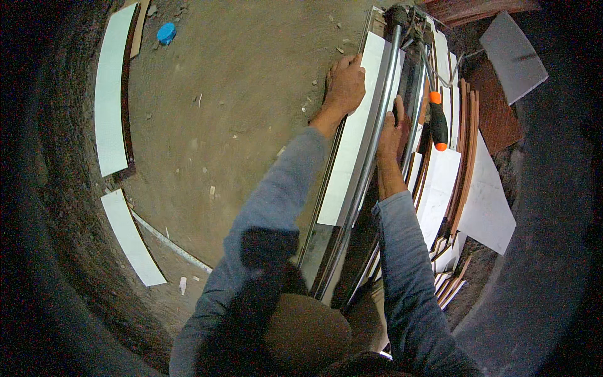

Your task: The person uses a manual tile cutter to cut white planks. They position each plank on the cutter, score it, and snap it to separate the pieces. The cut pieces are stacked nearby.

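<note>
1. The dusty brown floor point(220, 119) is the biggest thing, with small bits on it.
2. A long metal frame point(369, 160) with two shiny rails runs from near to far, just right of the middle.
3. Right beside it is a messy pile of white and brown strips point(438, 188).
4. A long white strip point(113, 94) lies far off on the left.
5. The white piece point(353, 147) lies in the frame, under and beside the left rail.
6. A shorter white strip point(133, 239) lies on the left, nearer.
7. The left hand point(347, 85) is at the white piece's left edge, toward the far end. Its fingers are bent; I cannot tell how tightly they grip.
8. The right hand point(391, 135) is between the rails. One finger points forward; I cannot tell if the others hold anything.
9. An orange and black handle point(438, 122) sits right of that hand.
10. A small round blue thing point(166, 33) lies far left.
</note>
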Motion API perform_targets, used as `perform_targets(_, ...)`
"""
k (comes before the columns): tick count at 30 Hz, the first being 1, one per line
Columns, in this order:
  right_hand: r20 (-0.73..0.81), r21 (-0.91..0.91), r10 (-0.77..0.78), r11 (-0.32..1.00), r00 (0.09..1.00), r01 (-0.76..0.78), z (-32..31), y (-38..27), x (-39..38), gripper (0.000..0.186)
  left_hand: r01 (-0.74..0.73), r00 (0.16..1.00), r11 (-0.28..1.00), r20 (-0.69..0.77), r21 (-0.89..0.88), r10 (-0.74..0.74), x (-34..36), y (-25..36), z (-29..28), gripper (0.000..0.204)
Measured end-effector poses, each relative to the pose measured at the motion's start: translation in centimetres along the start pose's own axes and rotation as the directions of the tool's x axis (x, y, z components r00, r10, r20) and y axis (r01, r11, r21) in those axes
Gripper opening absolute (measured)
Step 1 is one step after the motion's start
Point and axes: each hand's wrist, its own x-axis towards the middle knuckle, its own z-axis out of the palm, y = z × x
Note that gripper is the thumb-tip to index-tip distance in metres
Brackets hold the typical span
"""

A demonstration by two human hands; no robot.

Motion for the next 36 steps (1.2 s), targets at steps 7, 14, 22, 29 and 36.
perform_targets(7,0.003,-0.016,-0.014,1.000,1.000,0.014,0.1,0.3,0.1,0.053,0.061,0.997,0.997,0.045,0.045,-0.063,0.1,0.7,-0.2,0.044)
perform_targets(14,-0.001,0.048,-0.026,0.999,1.000,0.026,0.1,0.7,0.0,0.051,0.035,0.999,0.999,-0.035,0.041,-0.034,0.0,1.3,-0.2,0.043)
perform_targets(22,0.001,-0.073,-0.047,0.996,0.999,0.047,-0.1,0.0,0.1,0.047,0.015,0.996,0.999,0.089,-0.038,-0.011,-1.1,0.8,-1.3,0.046)
perform_targets(29,-0.040,0.019,-0.010,1.000,0.999,0.011,0.4,0.8,0.2,0.044,0.015,0.997,1.000,0.077,-0.005,-0.015,-11.6,2.6,-4.5,0.046)
perform_targets(36,-0.024,0.016,-0.020,1.000,0.999,0.021,0.7,1.9,0.8,0.047,0.035,0.999,0.999,0.003,0.035,-0.035,-12.3,3.8,-4.9,0.043)
